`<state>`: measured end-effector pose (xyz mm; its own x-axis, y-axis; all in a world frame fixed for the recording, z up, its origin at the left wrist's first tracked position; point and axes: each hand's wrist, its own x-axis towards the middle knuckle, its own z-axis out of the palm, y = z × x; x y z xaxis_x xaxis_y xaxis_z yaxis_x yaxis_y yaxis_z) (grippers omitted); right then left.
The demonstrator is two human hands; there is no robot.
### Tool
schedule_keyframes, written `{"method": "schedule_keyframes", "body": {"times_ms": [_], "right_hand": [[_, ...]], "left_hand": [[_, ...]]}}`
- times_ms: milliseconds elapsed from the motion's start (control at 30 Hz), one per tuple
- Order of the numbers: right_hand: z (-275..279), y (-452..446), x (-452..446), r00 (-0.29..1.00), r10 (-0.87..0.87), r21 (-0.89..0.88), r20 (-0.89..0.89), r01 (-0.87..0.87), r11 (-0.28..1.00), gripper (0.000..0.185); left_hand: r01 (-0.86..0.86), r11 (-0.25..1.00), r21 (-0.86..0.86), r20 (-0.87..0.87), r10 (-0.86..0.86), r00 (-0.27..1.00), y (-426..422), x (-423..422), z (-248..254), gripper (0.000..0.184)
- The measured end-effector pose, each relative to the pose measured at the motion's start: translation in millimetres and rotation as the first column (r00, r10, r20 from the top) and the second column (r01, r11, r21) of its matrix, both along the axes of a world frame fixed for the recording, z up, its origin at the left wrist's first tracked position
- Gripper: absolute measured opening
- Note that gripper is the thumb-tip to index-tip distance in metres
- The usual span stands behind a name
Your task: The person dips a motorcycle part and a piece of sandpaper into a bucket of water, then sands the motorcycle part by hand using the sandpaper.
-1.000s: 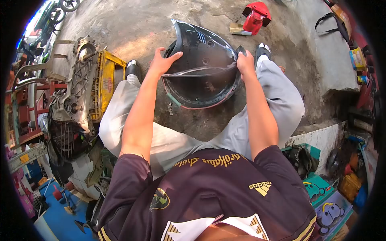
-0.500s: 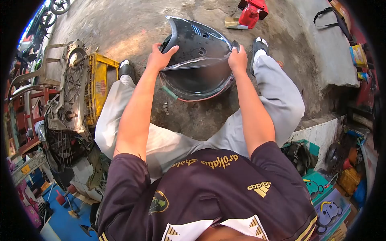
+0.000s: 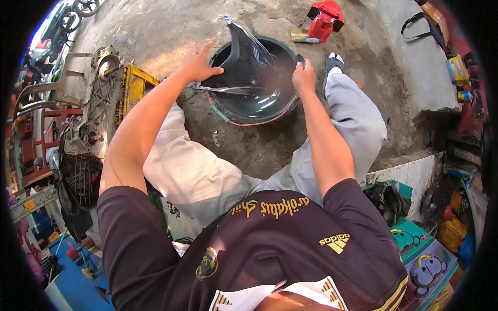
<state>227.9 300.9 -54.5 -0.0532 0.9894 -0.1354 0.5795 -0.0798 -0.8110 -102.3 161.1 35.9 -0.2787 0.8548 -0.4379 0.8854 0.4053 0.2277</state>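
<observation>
A black plastic motorcycle body panel (image 3: 244,70) lies tilted in a round black basin (image 3: 213,102) of murky water, partly under the surface. Its pointed end rises past the far rim. My right hand (image 3: 304,78) is closed around the panel's narrow right end, by the basin's right rim. At the left side, my left hand (image 3: 198,65) has its fingers spread and its thumb stretched over the panel's edge; whether the palm touches the panel is hard to see. A green piece (image 3: 219,114) sits on the basin's near-left rim.
On the left stand a yellow crate (image 3: 133,85) and a metal engine casing (image 3: 98,98). Beyond the basin lies a red object (image 3: 325,20) beside a gold-coloured container (image 3: 304,35). A concrete ledge (image 3: 423,67) runs along the right, with teal trays (image 3: 410,241) nearer me.
The panel has tipped and sunk lower into the basin, showing more water. My left hand has moved left and its fingers have spread. My right hand keeps its grip.
</observation>
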Motion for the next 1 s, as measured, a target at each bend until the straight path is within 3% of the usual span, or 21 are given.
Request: {"method": "schedule_keyframes", "body": {"times_ms": [33, 67, 100, 133, 167, 233, 267, 400, 467, 500, 533, 567, 600, 700, 733, 833, 1000], "right_hand": [[0.1, -0.2, -0.2, 1.000, 0.000, 0.000, 0.002, 0.000, 1.000, 0.046], [1.0, -1.4, -0.2, 0.999, 0.005, -0.004, 0.034, -0.005, 1.000, 0.046], [2.2, -0.1, -2.4, 0.998, 0.008, -0.005, 0.061, -0.008, 1.000, 0.047], [3.7, 1.4, -4.7, 0.998, 0.003, 0.004, 0.060, -0.003, 1.000, 0.047], [3.4, -0.5, -5.6, 0.998, -0.006, 0.013, 0.070, 0.006, 1.000, 0.047], [0.3, -0.6, -1.5, 0.996, -0.011, 0.013, 0.094, 0.010, 1.000, 0.048], [-0.6, 0.9, -1.3, 0.996, -0.042, -0.010, 0.082, 0.043, 0.999, 0.048], [-0.9, 1.5, -4.2, 0.989, -0.104, -0.036, 0.103, 0.108, 0.993, 0.047], [-2.8, 4.2, -2.3, 0.988, -0.109, -0.026, 0.113, 0.113, 0.993, 0.048], [-4.3, 4.7, -2.2, 0.985, -0.120, -0.013, 0.124, 0.123, 0.992, 0.048], [-2.1, 4.2, -2.5, 0.983, -0.114, -0.044, 0.143, 0.121, 0.992, 0.050], [-1.0, 4.6, -3.7, 0.984, -0.111, -0.045, 0.138, 0.118, 0.992, 0.050], [-0.9, 5.5, -4.2, 0.983, -0.110, -0.056, 0.150, 0.119, 0.991, 0.050], [0.2, 6.1, -5.1, 0.985, -0.129, -0.078, 0.110, 0.138, 0.987, 0.052], [1.8, 4.6, -3.7, 0.986, -0.153, -0.101, 0.069, 0.159, 0.982, 0.052], [-10.6, -5.2, 4.1, 0.967, -0.251, -0.111, -0.034, 0.246, 0.963, 0.054], [-7.8, -15.9, 18.0, 0.975, -0.198, -0.182, -0.100, 0.178, 0.967, 0.056]], "left_hand": [[0.000, 1.000, 0.000, 0.002, 0.000, 1.000, -6.0, -4.0, -21.0, 0.123], [-0.024, 0.995, 0.099, 0.038, 0.021, 0.999, -15.9, -9.4, -60.6, 0.122], [-0.050, 0.978, 0.201, 0.070, 0.037, 0.997, -18.7, -3.7, -65.4, 0.122], [0.005, 0.986, 0.168, 0.210, -0.041, 0.977, -15.9, -2.6, -67.1, 0.117], [0.009, 0.985, 0.174, 0.212, -0.047, 0.976, -10.7, 0.1, -70.6, 0.117], [-0.075, 0.997, -0.034, 0.082, 0.077, 0.994, -7.4, 34.6, -37.3, 0.101], [-0.065, 0.998, 0.009, 0.050, 0.064, 0.997, -13.0, 36.5, -43.8, 0.100], [-0.056, 0.998, -0.033, 0.075, 0.058, 0.995, -13.8, 28.0, -54.4, 0.110], [-0.183, 0.975, 0.130, 0.157, 0.162, 0.974, -13.4, 26.4, -69.9, 0.117], [-0.190, 0.973, 0.128, 0.155, 0.170, 0.973, -14.0, 29.9, -65.8, 0.117], [-0.441, 0.895, 0.066, 0.343, 0.394, 0.852, -11.2, 35.7, -55.5, 0.119], [-0.645, 0.763, -0.040, 0.500, 0.574, 0.649, -9.4, 40.0, -43.8, 0.122], [-0.720, 0.685, -0.110, 0.552, 0.644, 0.529, -11.7, 40.9, -37.0, 0.121], [-0.584, 0.790, -0.187, 0.551, 0.576, 0.604, -7.8, 25.6, -46.9, 0.116], [-0.563, 0.816, -0.130, 0.508, 0.542, 0.670, -10.1, 25.7, -48.3, 0.112], [-0.508, 0.856, -0.099, 0.534, 0.477, 0.698, -2.0, 7.4, -62.1, 0.105], [-0.441, 0.894, -0.074, 0.422, 0.429, 0.799, -6.9, 9.5, -49.6, 0.104]]}}
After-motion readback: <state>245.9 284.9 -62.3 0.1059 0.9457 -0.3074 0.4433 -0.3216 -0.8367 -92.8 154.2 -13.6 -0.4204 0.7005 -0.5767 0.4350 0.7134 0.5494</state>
